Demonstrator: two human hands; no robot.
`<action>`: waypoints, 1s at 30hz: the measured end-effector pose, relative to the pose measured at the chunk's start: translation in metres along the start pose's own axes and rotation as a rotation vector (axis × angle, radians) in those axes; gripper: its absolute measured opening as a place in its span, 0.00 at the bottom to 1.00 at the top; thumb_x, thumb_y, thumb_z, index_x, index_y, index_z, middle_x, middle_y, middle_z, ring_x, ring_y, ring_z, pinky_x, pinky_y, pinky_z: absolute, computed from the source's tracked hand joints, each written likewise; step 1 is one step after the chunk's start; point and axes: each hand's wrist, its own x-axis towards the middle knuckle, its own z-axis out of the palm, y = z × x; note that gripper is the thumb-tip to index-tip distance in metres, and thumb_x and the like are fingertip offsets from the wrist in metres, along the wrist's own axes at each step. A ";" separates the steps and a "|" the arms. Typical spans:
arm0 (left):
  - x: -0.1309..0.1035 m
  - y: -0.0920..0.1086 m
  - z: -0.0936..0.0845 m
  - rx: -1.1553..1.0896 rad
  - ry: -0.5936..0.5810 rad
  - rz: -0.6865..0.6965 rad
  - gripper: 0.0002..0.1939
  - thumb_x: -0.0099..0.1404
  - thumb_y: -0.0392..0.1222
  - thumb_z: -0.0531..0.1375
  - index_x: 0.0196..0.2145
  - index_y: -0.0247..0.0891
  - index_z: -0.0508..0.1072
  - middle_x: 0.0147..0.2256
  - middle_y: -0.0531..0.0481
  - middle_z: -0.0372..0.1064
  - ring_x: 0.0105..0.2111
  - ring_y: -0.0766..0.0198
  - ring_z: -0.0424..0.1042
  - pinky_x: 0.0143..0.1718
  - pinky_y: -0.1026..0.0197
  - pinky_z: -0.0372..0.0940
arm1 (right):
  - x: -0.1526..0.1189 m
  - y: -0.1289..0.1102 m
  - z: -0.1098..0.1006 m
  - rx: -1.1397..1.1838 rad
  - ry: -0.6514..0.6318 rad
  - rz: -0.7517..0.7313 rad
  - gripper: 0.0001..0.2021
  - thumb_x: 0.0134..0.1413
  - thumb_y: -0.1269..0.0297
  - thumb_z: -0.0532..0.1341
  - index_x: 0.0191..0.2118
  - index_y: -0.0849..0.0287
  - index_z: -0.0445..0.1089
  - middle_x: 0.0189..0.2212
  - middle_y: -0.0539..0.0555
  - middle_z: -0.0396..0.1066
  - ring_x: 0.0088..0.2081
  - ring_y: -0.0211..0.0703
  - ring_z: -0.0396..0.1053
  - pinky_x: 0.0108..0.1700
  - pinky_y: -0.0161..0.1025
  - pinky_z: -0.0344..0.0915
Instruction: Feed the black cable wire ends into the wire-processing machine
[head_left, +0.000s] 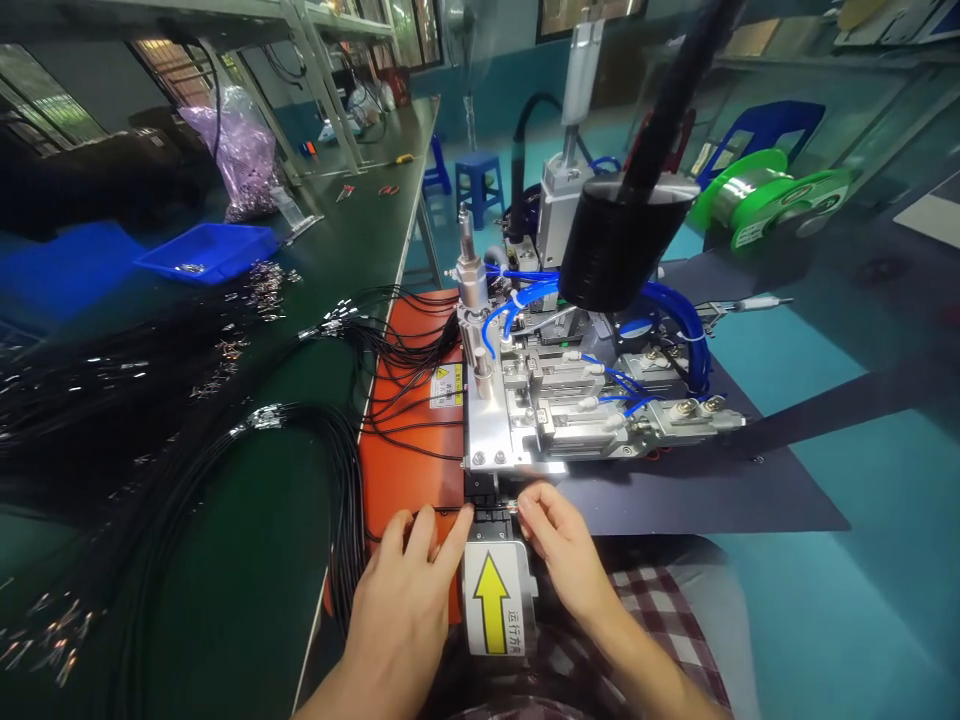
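My right hand (pixel 557 540) pinches the stripped, coloured wire ends of a black cable (pixel 448 510) at the machine's front feed block (pixel 487 522). My left hand (pixel 409 580) lies over the same cable, its fingers spread and the index fingertip touching it at the block's left side. The cable runs across the block between both hands. Just below sits a white round cover (pixel 496 610) with a yellow arrow. Behind my hands stands the metal machine (pixel 491 430) with cylinders and blue air tubes. Several black cables lead from its left side over an orange panel (pixel 412 480).
Bundles of black cables (pixel 341 480) hang and lie on the dark green table (pixel 247 540) at left. A blue tray (pixel 210 252) and a bag of small parts (pixel 244 160) stand farther back. A black nozzle (pixel 626 250) overhangs the machine; a green wire spool (pixel 769 200) is behind right.
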 end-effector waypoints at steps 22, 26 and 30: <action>-0.010 -0.007 0.022 -0.351 0.161 -0.056 0.27 0.60 0.25 0.46 0.56 0.36 0.64 0.56 0.43 0.61 0.57 0.51 0.55 0.52 0.48 0.64 | -0.035 0.019 -0.027 0.036 0.177 0.117 0.22 0.49 0.41 0.57 0.24 0.57 0.63 0.18 0.45 0.54 0.18 0.36 0.49 0.20 0.33 0.46; 0.005 -0.018 0.023 -0.475 0.194 -0.070 0.25 0.62 0.27 0.44 0.56 0.30 0.61 0.57 0.38 0.59 0.58 0.52 0.56 0.55 0.44 0.59 | -0.044 0.024 -0.033 0.032 0.210 0.144 0.23 0.47 0.40 0.58 0.24 0.57 0.64 0.17 0.46 0.54 0.18 0.36 0.49 0.20 0.33 0.45; 0.040 -0.032 0.021 -0.538 0.190 -0.073 0.22 0.64 0.28 0.44 0.54 0.30 0.62 0.57 0.37 0.57 0.58 0.55 0.56 0.58 0.46 0.54 | -0.048 0.022 -0.034 0.019 0.189 0.150 0.20 0.48 0.42 0.59 0.25 0.57 0.65 0.18 0.46 0.56 0.20 0.37 0.49 0.21 0.33 0.47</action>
